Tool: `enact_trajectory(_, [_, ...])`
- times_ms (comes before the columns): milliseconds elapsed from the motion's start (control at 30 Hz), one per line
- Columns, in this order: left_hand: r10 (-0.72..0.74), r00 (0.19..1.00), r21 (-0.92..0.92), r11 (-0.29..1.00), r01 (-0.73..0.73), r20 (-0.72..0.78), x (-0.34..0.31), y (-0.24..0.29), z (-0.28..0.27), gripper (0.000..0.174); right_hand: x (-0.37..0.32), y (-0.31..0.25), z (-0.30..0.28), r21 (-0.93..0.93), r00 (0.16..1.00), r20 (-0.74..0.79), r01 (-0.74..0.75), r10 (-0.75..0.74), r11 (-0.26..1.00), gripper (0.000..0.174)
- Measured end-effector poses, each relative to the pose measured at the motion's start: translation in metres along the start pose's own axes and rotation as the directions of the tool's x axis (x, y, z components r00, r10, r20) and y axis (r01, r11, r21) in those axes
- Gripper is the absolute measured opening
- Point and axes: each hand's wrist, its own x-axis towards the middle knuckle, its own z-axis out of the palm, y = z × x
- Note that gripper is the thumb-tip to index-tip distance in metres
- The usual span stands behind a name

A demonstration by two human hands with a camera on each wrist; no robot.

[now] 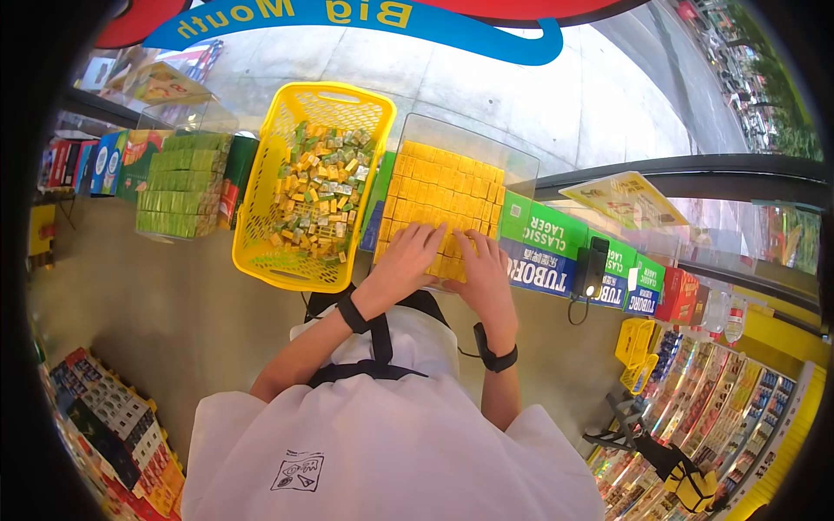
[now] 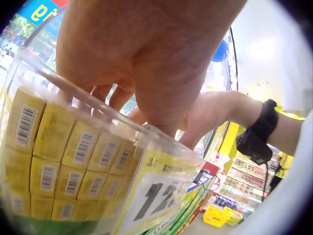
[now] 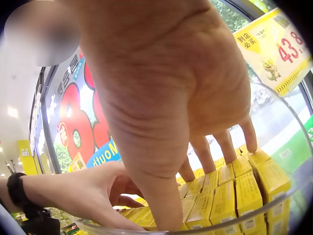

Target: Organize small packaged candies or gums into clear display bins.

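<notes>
Rows of small yellow boxes [image 1: 445, 184] fill a clear plastic bin [image 1: 521, 169]. Over the near end of these rows, my left hand [image 1: 407, 260] rests its fingertips on the box tops. My right hand [image 1: 483, 276] is close beside it, also at the near end. In the right wrist view, spread fingers [image 3: 224, 144] reach down onto the boxes, and the thumb points down inside the rim. Barcodes show through the bin wall in the left wrist view, below the left palm [image 2: 132, 54]. Part of the left fingers is hidden there behind the rim.
Left of the bin stands a yellow basket [image 1: 252, 252] with loose yellow, green and silver small packs. Beyond it, a clear bin holds green packs [image 1: 178, 187]. Tuborg cartons [image 1: 539, 243] line the right side, with a black device [image 1: 592, 269] against them. A price sign [image 1: 625, 198] stands behind.
</notes>
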Motion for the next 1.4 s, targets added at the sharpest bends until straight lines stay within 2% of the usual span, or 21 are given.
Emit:
enact_trajectory(67, [0.002,1.0,-0.003,1.0,-0.002,-0.01,0.0,0.0,0.001,0.097,0.0,-0.002,0.001,-0.062,1.0,-0.021,0.008,-0.01,0.998,0.097])
enact_trajectory(200, [-0.002,1.0,-0.04,0.999,0.0,-0.03,-0.001,-0.002,0.006,0.094,-0.003,-0.002,0.003,-0.07,1.0,-0.024,0.01,-0.012,0.998,0.095])
enact_trajectory(933, [-0.023,0.999,-0.005,1.0,0.023,-0.035,0.0,0.002,0.007,0.091,0.003,0.011,0.006,0.021,0.996,-0.015,0.084,-0.083,0.996,0.101])
enact_trajectory(1000, [-0.064,0.997,-0.031,0.997,0.065,0.03,0.0,0.005,0.005,0.098,0.003,0.011,0.005,0.036,0.996,-0.014,0.085,-0.084,0.996,0.101])
enact_trajectory(1100, [-0.031,0.999,0.033,0.999,0.032,-0.028,0.0,0.008,-0.001,0.099,0.0,0.009,0.002,0.088,0.996,-0.066,0.074,-0.068,0.993,0.099])
enact_trajectory(1167, [-0.051,0.999,0.016,0.999,0.051,-0.01,0.0,0.011,-0.006,0.1,-0.007,0.008,-0.004,0.138,0.984,-0.179,0.033,-0.008,0.99,0.087])
enact_trajectory(1200, [-0.073,0.997,0.001,0.997,0.073,0.004,0.0,0.012,-0.007,0.102,-0.012,0.009,-0.005,0.137,0.984,-0.179,0.029,-0.004,0.99,0.087])
enact_trajectory(1267, [-0.076,0.997,-0.032,0.997,0.077,0.022,0.002,0.013,-0.009,0.104,-0.021,0.007,-0.005,0.219,0.962,-0.22,-0.113,0.162,0.969,0.071])
enact_trajectory(1300, [-0.082,0.996,-0.062,0.994,0.084,0.035,0.004,0.013,-0.01,0.106,-0.025,0.006,-0.007,0.218,0.961,-0.22,-0.116,0.164,0.969,0.071])
enact_trajectory(1367, [-0.057,0.998,-0.05,0.997,0.059,0.036,0.009,0.015,-0.011,0.105,-0.03,0.0,-0.012,0.246,0.949,-0.136,-0.247,0.286,0.937,0.06])
enact_trajectory(1400, [-0.033,0.999,-0.038,0.999,0.034,0.035,0.012,0.017,-0.01,0.104,-0.03,-0.001,-0.008,0.245,0.947,-0.137,-0.251,0.29,0.936,0.06])
